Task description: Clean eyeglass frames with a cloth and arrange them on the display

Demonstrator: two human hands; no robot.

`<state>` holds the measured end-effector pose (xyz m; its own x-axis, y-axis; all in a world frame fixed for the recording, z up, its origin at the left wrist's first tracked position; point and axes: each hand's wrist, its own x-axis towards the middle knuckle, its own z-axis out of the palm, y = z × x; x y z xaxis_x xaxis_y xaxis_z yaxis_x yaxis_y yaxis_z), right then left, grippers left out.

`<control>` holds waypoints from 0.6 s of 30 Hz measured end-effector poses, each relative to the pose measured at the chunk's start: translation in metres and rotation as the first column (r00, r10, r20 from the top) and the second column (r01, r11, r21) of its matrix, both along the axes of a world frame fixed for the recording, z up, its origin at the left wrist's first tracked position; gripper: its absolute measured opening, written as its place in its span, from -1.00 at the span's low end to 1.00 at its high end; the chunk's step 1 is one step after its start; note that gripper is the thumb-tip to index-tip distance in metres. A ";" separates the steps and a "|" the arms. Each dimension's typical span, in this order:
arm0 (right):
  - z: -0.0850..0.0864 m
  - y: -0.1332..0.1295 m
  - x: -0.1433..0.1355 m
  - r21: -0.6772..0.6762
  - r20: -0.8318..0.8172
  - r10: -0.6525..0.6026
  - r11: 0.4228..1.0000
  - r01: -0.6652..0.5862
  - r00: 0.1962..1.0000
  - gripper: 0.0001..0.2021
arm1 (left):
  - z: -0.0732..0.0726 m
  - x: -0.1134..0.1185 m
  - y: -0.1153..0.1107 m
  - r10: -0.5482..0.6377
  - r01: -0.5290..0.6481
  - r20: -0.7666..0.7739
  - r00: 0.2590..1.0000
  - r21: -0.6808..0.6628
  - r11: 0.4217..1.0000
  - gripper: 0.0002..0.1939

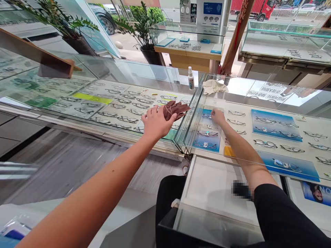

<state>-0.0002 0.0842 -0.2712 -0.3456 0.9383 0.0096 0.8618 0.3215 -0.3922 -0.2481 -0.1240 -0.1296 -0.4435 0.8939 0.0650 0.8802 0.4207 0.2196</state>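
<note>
My left hand holds a crumpled brown cloth over the glass counter top on the left; the fingers are curled round it. My right hand reaches under the glass of the right display case, fingers drawn together at the top pair of eyeglasses on a narrow blue mat. What lies between those fingertips is too small to make out. More eyeglasses sit in a column below on the same mat. A yellow-orange block lies beside my right forearm.
A white spray bottle and a cream cloth stand and lie on the glass near the counters' junction. Glass edges meet there. An open white drawer is below my right arm. A wooden-framed object rests on the left counter.
</note>
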 end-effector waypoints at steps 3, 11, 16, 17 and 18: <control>0.008 -0.006 -0.003 0.015 0.022 0.007 1.000 -0.008 1.000 -0.67 | -0.001 0.000 0.000 -0.003 0.003 0.001 1.000 0.000 1.000 -0.16; 0.022 -0.043 -0.003 -0.077 0.190 0.174 0.984 -0.162 0.966 -0.77 | -0.002 0.000 0.002 -0.003 0.003 0.001 1.000 0.024 1.000 -0.16; 0.024 -0.054 -0.007 -0.092 0.294 0.178 0.983 -0.158 0.939 -0.72 | -0.002 0.001 0.003 -0.006 0.006 0.005 1.000 0.029 1.000 -0.15; 0.024 -0.055 -0.007 -0.094 0.309 0.175 0.984 -0.153 0.935 -0.71 | -0.002 0.000 0.004 -0.009 0.009 0.005 1.000 0.028 1.000 -0.14; 0.025 -0.055 -0.008 -0.095 0.320 0.171 0.984 -0.148 0.932 -0.70 | -0.002 0.000 0.004 -0.012 0.012 0.004 1.000 0.024 1.000 -0.13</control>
<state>-0.0078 0.0292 -0.2466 -0.4642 0.8650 -0.1908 0.8855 0.4478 -0.1240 -0.2480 -0.1198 -0.1315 -0.4334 0.8972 0.0849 0.8842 0.4050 0.2328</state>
